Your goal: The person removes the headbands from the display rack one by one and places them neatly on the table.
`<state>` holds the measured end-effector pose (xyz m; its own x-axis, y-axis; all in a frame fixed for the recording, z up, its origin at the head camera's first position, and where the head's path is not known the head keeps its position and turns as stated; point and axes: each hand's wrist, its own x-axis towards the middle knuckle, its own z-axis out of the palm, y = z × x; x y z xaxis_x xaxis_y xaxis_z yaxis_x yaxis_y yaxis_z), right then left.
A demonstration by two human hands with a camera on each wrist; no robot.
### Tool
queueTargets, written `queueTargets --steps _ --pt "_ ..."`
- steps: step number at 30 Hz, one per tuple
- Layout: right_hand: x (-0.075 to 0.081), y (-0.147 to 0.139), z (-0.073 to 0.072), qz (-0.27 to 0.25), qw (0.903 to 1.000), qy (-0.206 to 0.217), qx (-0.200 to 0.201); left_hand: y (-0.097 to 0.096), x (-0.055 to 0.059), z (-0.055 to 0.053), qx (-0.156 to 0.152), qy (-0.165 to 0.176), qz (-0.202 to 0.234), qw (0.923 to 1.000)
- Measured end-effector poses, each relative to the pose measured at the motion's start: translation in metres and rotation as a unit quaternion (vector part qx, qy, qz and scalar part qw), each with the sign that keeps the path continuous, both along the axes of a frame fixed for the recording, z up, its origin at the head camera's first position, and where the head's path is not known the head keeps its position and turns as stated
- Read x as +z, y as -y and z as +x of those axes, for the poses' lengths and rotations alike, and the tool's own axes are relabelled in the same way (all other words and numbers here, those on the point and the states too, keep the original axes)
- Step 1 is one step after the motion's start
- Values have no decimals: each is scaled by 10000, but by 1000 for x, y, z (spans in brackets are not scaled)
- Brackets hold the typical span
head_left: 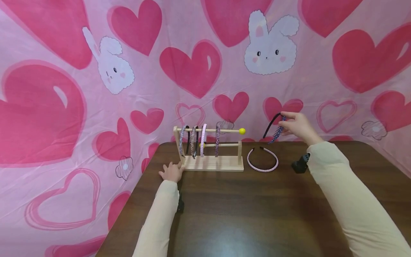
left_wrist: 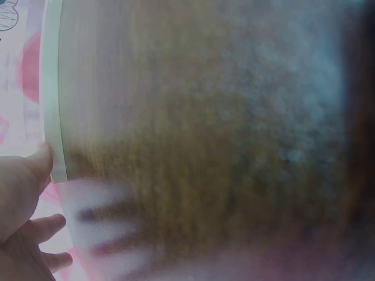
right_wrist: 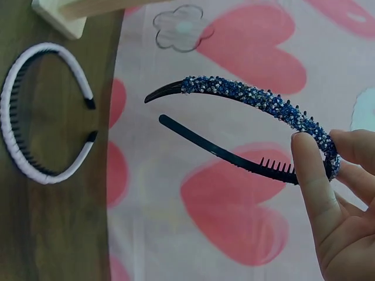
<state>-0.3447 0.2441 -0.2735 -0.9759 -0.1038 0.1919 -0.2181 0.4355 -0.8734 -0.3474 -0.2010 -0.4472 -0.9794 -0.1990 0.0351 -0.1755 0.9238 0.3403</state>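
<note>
Between thumb and fingers, my right hand (head_left: 297,125) pinches a blue sparkly headband (right_wrist: 252,96), held above the table with its black toothed inner side showing. My left hand (head_left: 172,172) has its fingers spread and touches the left end of the wooden rack's base (head_left: 212,163); in the left wrist view the thumb meets the base's pale edge (left_wrist: 54,117). On the rack's upper bar hang a silvery headband (head_left: 181,141), a brownish glittery headband (head_left: 193,142), a pale pink headband (head_left: 203,140) and a purple glittery headband (head_left: 217,140).
A pale pink wrapped headband (head_left: 262,171) lies on the dark wooden table (head_left: 237,214), right of the rack. The upper bar ends in a yellow ball (head_left: 242,131). A pink cloth (head_left: 192,28) with hearts and rabbits hangs behind the table.
</note>
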Motion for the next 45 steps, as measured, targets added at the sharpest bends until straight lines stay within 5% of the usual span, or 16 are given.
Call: queueTargets --steps 11,33,45 --pt "-29 -25 1 -315 9988 333 -155 0 0 2 -9 -9 -7 10000" --pt "-86 -66 11 -410 9970 259 -611 0 -1 3 -15 -124 8 9999" --pt "-108 -86 19 -478 9880 1077 -1003 -2 2 4 17 -151 25 9999"
